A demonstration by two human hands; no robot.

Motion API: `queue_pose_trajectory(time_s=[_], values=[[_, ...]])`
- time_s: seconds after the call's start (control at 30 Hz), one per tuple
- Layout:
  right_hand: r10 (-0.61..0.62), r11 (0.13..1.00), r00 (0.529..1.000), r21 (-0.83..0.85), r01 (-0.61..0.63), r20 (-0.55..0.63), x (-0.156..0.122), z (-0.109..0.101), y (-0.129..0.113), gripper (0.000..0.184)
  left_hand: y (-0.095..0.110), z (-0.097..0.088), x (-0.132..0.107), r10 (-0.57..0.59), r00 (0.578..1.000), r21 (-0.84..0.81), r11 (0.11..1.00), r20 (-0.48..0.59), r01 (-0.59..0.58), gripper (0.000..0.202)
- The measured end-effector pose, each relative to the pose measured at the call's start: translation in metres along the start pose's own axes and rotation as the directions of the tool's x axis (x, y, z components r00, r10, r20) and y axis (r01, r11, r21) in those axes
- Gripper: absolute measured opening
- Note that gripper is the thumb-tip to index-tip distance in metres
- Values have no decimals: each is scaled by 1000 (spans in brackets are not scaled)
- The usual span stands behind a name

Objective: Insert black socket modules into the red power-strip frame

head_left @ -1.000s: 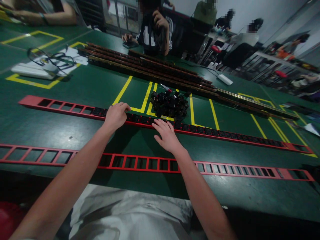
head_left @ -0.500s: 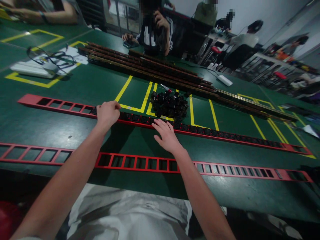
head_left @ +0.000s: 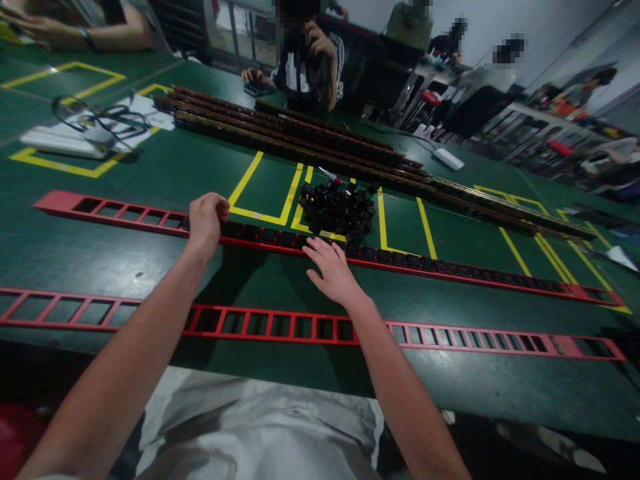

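Left hand (head_left: 205,220) fisted on red rail (head_left: 450,271), right hand (head_left: 330,270) flat on it, green yellow-taped table (head_left: 165,170), people (head_left: 300,77) seated beyond

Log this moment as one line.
left hand: curled on far red rail; right hand: flat on same rail; socket pile: beyond it; near red rail: slots open

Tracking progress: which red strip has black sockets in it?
The far strip, beside the loose pile; black sockets fill most slots. The near strip has only empty slots.
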State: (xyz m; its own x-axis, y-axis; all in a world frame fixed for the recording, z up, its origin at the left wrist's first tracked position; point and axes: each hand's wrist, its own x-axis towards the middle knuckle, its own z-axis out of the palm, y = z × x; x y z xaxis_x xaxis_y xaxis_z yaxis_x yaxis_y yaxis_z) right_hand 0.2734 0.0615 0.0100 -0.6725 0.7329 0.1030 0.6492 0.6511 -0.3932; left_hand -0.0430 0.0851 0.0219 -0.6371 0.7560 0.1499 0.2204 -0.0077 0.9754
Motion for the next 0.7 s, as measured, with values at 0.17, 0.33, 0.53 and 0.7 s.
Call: queue_pose_trajectory(time_s=[0.17,0.33,0.53,0.7], values=[[8,1000,1000,2,-8,3,0,0,0,60,-2,0,4,-41,998,-26,999,-55,40,27],[1,1000,1000,1,-1,1,0,0,1,60,-1,0,2,-12,997,-71,997,-70,7,27],[5,1000,1000,8,-5,3,0,-1,0,59,-1,3,-2,88,996,-138,987,6,-86,23],[10,1000,1000,14,-10,5,0,-2,-1,59,-11,10,-3,79,973,-100,993,215,-58,19]])
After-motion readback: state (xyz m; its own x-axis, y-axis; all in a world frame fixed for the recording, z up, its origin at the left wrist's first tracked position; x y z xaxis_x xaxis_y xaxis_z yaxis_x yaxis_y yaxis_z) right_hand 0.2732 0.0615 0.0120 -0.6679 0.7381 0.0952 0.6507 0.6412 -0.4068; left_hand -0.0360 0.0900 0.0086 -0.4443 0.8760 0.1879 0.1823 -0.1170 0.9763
